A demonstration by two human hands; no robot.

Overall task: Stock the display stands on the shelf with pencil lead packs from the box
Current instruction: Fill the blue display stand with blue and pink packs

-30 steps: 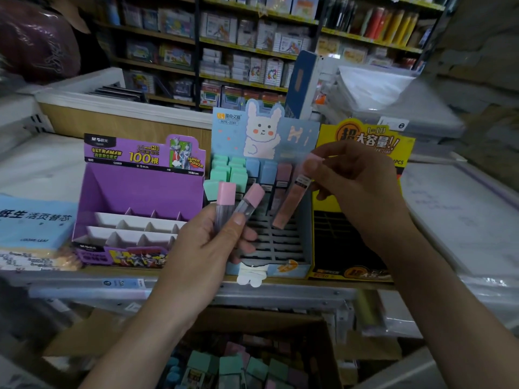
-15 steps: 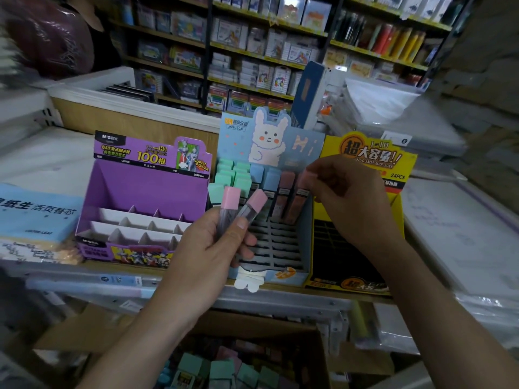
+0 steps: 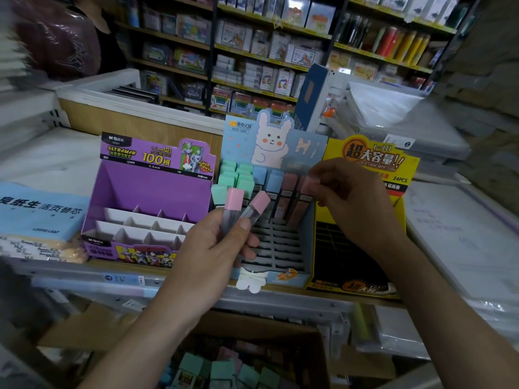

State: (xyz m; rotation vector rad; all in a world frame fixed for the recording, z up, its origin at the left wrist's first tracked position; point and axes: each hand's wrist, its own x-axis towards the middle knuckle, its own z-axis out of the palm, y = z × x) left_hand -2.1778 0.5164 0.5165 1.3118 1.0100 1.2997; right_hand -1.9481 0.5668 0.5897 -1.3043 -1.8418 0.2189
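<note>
Right fingers (image 3: 316, 176) in motion blur

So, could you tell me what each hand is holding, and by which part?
The left hand grips two pink-capped packs by their clear lower bodies; the right hand pinches the cap of a pink pack.

The shelf (image 3: 280, 303) carries three cardboard stands side by side: a purple display stand (image 3: 151, 189) at left, a blue rabbit display stand (image 3: 269, 141) in the middle, touching a yellow display stand (image 3: 373, 161). A blue loose-leaf paper pack (image 3: 39, 211) lies far left, and a wrapped white paper stack (image 3: 463, 234) lies far right.
</note>
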